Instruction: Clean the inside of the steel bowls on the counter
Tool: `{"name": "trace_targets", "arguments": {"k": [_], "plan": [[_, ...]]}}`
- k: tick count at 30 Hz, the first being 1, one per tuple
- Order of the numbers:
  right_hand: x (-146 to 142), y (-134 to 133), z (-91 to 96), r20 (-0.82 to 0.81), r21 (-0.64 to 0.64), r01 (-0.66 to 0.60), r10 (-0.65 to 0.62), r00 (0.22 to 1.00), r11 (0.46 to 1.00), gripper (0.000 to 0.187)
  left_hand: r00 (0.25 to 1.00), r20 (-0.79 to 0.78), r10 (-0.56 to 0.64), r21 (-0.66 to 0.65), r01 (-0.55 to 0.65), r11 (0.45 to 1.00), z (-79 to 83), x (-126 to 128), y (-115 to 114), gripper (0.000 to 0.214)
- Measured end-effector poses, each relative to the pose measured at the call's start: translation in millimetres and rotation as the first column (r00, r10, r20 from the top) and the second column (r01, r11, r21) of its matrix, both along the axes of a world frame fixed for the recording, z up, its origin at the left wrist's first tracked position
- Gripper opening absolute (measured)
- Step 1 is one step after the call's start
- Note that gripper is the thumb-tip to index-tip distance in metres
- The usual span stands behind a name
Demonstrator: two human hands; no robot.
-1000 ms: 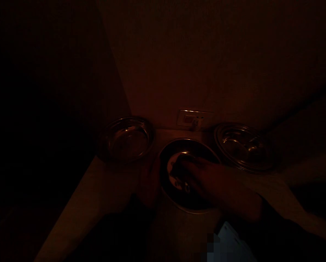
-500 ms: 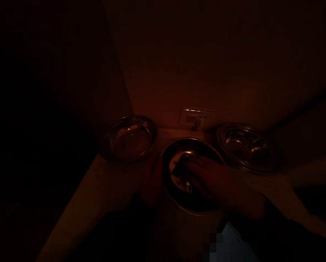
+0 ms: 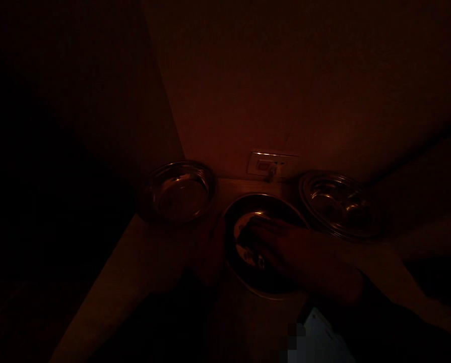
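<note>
Dimly lit, the round bowl (image 3: 248,224) sits on the table (image 3: 115,282) between your hands, its mouth facing up; being round, it shows you no long axis. It looks like dark, shiny metal, with a thin glinting rim and bright reflections across its paler floor. Your right hand (image 3: 293,247) reaches inside, fingers close together and pointing leftward; whether they pinch the dark patch (image 3: 250,231) at their tips, I cannot tell. Your left hand (image 3: 208,249) is at the left rim, its grip too dark to tell.
</note>
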State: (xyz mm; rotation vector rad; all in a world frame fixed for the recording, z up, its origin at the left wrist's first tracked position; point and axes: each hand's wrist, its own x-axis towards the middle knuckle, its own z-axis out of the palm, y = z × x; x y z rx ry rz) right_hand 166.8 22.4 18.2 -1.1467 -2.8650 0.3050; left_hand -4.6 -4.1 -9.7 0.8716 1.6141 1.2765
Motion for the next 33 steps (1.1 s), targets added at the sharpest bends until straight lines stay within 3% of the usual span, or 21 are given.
{"name": "trace_targets", "arguments": {"k": [7, 17, 26, 33], "plan": [[1, 0, -0.9, -0.023, -0.001, 0.004, -0.004, 1.0, 1.0, 0.034, 1.0, -0.013, -0.001, -0.056, 0.0, 0.998, -6.2, -2, -1, 0.035], [2, 1, -3.5, 0.014, -0.003, 0.004, -0.004, 1.0, 1.0, 0.035, 0.999, -0.003, -0.036, 0.009, 0.036, 0.999, -5.9, -2, 1, 0.036], [1, 3, -7.0, 0.011, 0.012, 0.01, -0.01, 1.0, 1.0, 0.036, 0.999, -0.031, 0.01, -0.103, -0.013, 0.995, -6.1, -2, 1, 0.034], [2, 2, -7.5, 0.0, 0.013, 0.006, -0.006, 1.0, 1.0, 0.036, 1.0, -0.019, 0.011, -0.084, -0.013, 0.996, -11.8, -4, 2, 0.035]]}}
